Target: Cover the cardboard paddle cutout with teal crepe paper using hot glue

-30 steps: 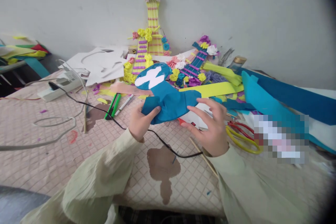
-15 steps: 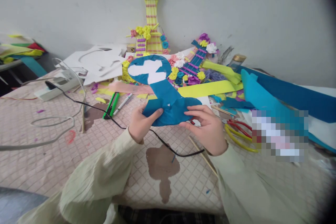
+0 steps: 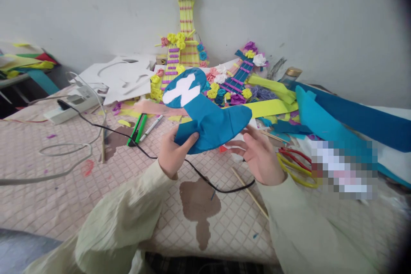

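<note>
A blue paper-covered shape [image 3: 215, 126] is held up over the table, with a rounded far end where white patches show through the blue. My left hand [image 3: 175, 150] pinches its near left edge, thumb on top. My right hand [image 3: 258, 154] is beside its lower right edge, fingers apart and curved, with nothing in them. Whether a fingertip still touches the underside of the edge is hard to tell.
Behind stand a yellow paper guitar [image 3: 189, 51] and a small blue one [image 3: 237, 77] among paper flowers. A green cutter [image 3: 137, 129], black cable [image 3: 205, 176], power strip [image 3: 70, 107], yellow-red-handled tool [image 3: 297, 167] and blue paper [image 3: 334, 124] lie around.
My right hand has let go of the shape's right part and moved slightly right, its fingers opening. The shape has turned a little, its right end now raised and more visible.
</note>
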Demonstrator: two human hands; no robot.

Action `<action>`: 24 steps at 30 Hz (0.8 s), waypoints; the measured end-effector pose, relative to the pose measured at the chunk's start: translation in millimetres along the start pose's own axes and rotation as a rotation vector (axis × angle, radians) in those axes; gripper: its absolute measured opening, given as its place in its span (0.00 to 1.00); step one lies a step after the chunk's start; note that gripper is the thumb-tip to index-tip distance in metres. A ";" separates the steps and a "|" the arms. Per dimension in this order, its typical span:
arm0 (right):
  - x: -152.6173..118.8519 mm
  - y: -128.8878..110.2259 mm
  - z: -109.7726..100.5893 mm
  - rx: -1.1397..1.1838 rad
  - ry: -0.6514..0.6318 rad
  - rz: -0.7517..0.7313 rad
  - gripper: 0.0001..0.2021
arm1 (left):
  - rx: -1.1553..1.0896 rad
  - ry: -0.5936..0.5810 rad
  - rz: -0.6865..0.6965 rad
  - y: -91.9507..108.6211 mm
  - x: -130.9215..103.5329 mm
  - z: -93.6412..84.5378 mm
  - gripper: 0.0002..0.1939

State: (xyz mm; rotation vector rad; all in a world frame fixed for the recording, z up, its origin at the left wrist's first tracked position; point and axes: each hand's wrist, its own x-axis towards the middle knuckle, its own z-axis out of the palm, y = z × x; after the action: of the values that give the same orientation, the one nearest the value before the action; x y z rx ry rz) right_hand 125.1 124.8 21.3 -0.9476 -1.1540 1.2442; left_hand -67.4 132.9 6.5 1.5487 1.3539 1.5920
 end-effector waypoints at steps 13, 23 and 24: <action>0.6 -1.3 -7.8 -0.005 -0.075 0.102 0.12 | 0.122 -0.090 0.345 1.0 -11.1 2.9 0.01; 8.0 -3.3 -13.2 0.169 -0.003 0.147 0.13 | 0.284 -0.034 0.924 17.9 -20.2 -12.5 0.07; 7.8 -3.5 -13.4 0.119 0.001 0.145 0.14 | 0.316 -0.043 0.934 15.6 -22.0 -13.8 0.06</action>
State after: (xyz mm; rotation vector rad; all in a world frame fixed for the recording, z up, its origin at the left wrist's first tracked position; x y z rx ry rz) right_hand 138.6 133.0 23.0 -0.9552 -1.0131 1.4130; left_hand -72.0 103.8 13.8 2.6402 0.9059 1.8591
